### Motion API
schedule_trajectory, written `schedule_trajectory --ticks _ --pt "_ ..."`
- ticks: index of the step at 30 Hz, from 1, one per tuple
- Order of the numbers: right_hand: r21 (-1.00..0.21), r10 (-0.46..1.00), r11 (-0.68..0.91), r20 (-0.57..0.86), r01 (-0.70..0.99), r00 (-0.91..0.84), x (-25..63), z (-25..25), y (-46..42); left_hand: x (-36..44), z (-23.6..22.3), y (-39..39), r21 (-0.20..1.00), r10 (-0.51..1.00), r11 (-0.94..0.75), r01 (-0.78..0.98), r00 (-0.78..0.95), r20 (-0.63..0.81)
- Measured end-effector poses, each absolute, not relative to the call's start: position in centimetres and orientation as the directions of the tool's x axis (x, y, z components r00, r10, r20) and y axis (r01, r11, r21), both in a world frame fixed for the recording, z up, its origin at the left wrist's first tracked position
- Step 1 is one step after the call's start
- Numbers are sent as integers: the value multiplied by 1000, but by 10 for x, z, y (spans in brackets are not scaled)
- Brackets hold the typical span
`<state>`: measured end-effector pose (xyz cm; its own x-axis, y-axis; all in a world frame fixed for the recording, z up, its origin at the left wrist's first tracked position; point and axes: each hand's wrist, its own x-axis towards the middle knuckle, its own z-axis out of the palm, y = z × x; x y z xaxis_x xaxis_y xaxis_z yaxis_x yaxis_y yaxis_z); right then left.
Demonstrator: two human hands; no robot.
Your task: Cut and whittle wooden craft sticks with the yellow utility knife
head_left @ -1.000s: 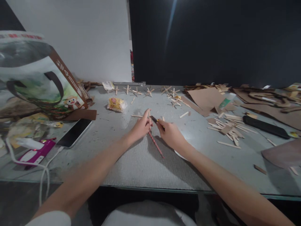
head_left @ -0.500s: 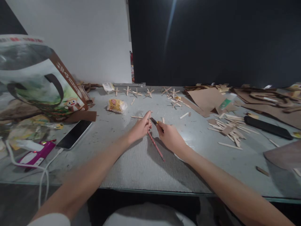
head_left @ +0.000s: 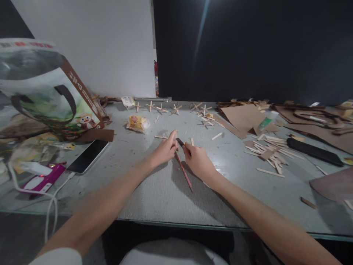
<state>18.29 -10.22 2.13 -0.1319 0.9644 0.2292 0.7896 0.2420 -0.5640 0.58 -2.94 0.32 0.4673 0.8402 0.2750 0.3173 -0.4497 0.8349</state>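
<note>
**Pink pencil [head_left: 184,173] in a close grip**

It slants toward me from the left hand [head_left: 165,149], whose fingers close around its far part, above the gray table [head_left: 149,200]. The right hand [head_left: 200,161] clasps a slim dark tool [head_left: 180,142] just beside; whether tool and pencil touch, I cannot tell. Wooden sticks [head_left: 271,154] lie heaped to the right.

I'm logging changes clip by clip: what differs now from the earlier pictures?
The free end of the reddish pencil-like rod has shifted slightly toward the near table edge. Nothing was visibly picked up or let go: the left hand still holds the rod, the right hand the dark blade-like tool. The phone, the pile of wooden sticks and the small stick crosses stayed put.
</note>
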Motion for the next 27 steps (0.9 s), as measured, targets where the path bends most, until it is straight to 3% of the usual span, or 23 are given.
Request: schedule_trajectory --ticks 4,10,16,23,27 --pt "-571 965 245 221 783 -141 184 21 -100 -2 6 -26 772 788 -541 334 522 326" --pt "-569 962 249 240 784 -132 182 25 -101 8 5 -29 913 871 -343 222 439 220" --pt "-557 963 245 237 794 -130 181 26 -102 -2 12 -24 803 809 -500 325 506 299" --pt "-565 966 237 224 790 -129 181 23 -102 4 8 -28 864 849 -404 300 476 232" --pt "-566 964 239 236 789 -123 180 23 -102 -2 8 -27 781 809 -515 354 502 305"
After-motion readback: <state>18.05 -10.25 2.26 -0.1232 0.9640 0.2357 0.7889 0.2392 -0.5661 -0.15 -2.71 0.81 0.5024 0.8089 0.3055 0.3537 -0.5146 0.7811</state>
